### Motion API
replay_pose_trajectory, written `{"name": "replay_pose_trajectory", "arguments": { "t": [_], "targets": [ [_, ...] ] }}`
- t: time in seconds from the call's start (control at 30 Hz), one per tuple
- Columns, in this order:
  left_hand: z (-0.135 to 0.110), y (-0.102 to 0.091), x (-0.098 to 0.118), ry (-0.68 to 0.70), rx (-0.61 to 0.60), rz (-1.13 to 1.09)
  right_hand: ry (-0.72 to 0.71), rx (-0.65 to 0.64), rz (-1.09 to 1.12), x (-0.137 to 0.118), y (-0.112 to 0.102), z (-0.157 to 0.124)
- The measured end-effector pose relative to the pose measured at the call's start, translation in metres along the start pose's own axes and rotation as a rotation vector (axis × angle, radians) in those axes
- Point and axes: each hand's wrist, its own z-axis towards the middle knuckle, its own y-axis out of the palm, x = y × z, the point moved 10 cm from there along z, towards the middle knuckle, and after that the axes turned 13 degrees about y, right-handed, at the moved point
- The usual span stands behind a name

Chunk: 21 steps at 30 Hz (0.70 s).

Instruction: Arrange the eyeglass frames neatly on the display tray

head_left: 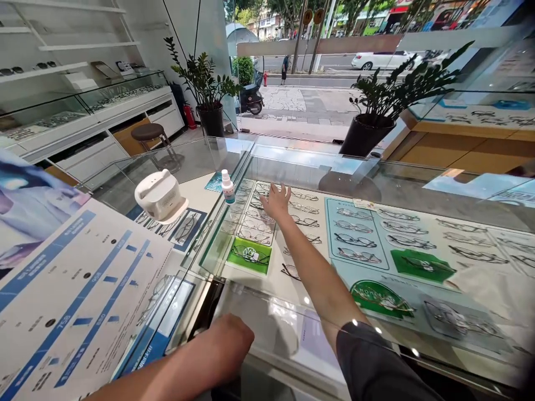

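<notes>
My right hand (276,201) reaches into the glass display case (288,143), over the rows of eyeglasses. Its fingers are spread and bent downward above a pair of dark-framed eyeglasses (261,199); whether the fingertips touch the frames I cannot tell. More eyeglasses lie beside the wrist and forearm. Below them is a green card (251,266) with another pair on it. My left hand (232,344) is closed in a fist at the near edge of the case, by the tray or drawer front (267,312). Its fingertips are turned away, and what they grip is hidden.
A spray bottle (228,186) and a white device (159,195) stand on the glass top to the left. A large printed price board (83,301) leans at the near left. Potted plants (210,120) stand beyond the case, before the window.
</notes>
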Motion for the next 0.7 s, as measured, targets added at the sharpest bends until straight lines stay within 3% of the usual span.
{"name": "replay_pose_trajectory", "arguments": {
  "t": [0.13, 0.33, 0.47, 0.7],
  "targets": [
    [-0.009, -0.005, 0.001, -0.075, -0.035, 0.072, 0.008, -0.045, 0.061, 0.003, 0.016, 0.031],
    [-0.014, -0.025, 0.019, -0.075, -0.234, 0.065, 0.038, -0.089, 0.111, 0.009, 0.046, 0.064],
    [-0.016, -0.038, 0.024, -0.157, -0.268, -0.01, 0.027, -0.103, 0.129, 0.015, 0.062, 0.072],
    [-0.021, -0.045, 0.029, -0.217, -0.325, -0.068, 0.041, -0.112, 0.074, 0.019, 0.066, 0.073]
  ]
}}
